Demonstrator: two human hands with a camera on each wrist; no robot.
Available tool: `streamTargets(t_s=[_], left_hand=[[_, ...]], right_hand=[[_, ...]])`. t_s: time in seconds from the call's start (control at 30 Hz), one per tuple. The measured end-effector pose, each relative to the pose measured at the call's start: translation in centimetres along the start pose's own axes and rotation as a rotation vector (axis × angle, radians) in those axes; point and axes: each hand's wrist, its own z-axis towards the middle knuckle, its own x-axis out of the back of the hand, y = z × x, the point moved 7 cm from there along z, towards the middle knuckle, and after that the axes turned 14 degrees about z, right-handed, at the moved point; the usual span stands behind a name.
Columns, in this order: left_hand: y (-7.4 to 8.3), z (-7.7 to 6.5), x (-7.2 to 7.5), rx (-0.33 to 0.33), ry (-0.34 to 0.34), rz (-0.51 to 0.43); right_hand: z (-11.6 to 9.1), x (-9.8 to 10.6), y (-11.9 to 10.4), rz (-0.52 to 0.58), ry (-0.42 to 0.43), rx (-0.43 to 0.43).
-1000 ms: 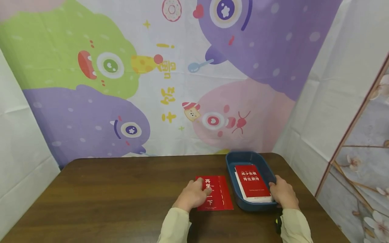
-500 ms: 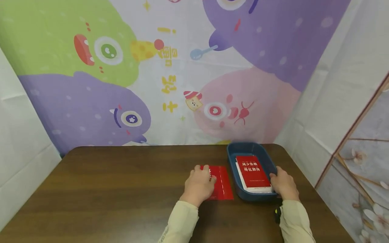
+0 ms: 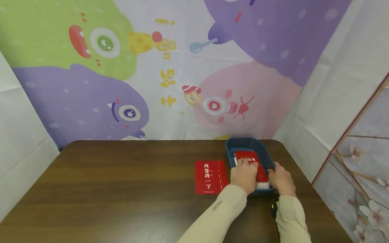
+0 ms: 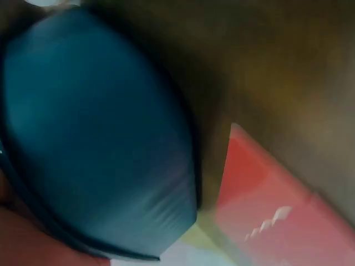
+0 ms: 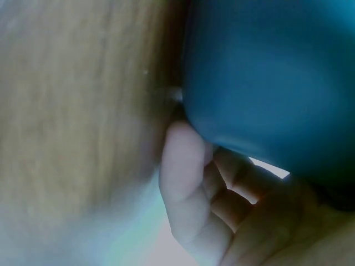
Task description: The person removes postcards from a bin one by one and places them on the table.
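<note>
A flat red card (image 3: pixel 209 179) with white Chinese characters lies on the table, just left of a blue plastic bin (image 3: pixel 263 148). Inside the bin, another red card (image 3: pixel 262 172) with white lettering rests on something white (image 3: pixel 263 185). My left hand (image 3: pixel 244 176) reaches over the bin's near left side, its fingers on the inner red card and covering part of the print. With my right hand (image 3: pixel 281 179) I hold the bin by its right rim near the front corner; in the right wrist view, curled fingers (image 5: pixel 186 166) sit against the bin's outer wall.
The dark wooden table (image 3: pixel 121 182) stretches far to the left. Behind it hangs a cartoon-printed cloth (image 3: pixel 182 67), close to the bin's far end. A flower-patterned cloth (image 3: pixel 358 175) borders the right side. A dark band (image 3: pixel 274 210) is on the right wrist.
My left hand has left the red card on the table and moved right into the bin. That card is now uncovered. My right hand stays on the bin's rim. The head view has tilted up slightly, then down.
</note>
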Motion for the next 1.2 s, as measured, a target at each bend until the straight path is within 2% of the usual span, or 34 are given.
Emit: streamTargets(t_s=[0.07, 0.13, 0.2, 0.27, 0.53, 0.73, 0.87, 1.0, 1.1, 1.2], left_hand=[[0.4, 0.3, -0.6, 0.006, -0.086, 0.047], [0.6, 0.6, -1.0, 0.019, -0.136, 0.066], [0.8, 0.7, -1.2, 0.023, -0.169, 0.062], [0.6, 0.9, -0.9, 0.022, -0.172, 0.051], [0.1, 1.7, -0.1, -0.030, -0.081, 0.048], [0.3, 0.1, -1.0, -0.078, -0.059, 0.043], [0.4, -0.2, -0.8, -0.104, 0.022, 0.070], [0.3, -0.6, -0.3, -0.084, 0.105, 0.070], [0.1, -0.9, 0.0, -0.056, 0.141, 0.016], [-0.5, -1.3, 0.2, -0.037, 0.166, -0.123]], right_hand=[[-0.1, -0.2, 0.1, 0.001, -0.006, -0.004], [-0.2, -0.2, 0.2, 0.000, -0.002, 0.002], [-0.1, -0.1, 0.3, -0.005, 0.003, 0.006], [0.1, 0.1, -0.1, -0.014, 0.009, 0.015], [1.0, 0.7, -1.0, -0.031, 0.019, 0.025], [0.1, -0.4, 0.3, -0.031, -0.009, -0.007], [0.1, -0.4, 0.5, -0.033, -0.004, -0.006], [0.0, -0.5, 0.7, -0.030, -0.010, -0.007], [-0.1, -0.4, 0.6, -0.022, -0.002, 0.004], [-0.2, -0.5, 0.6, -0.019, 0.005, 0.008]])
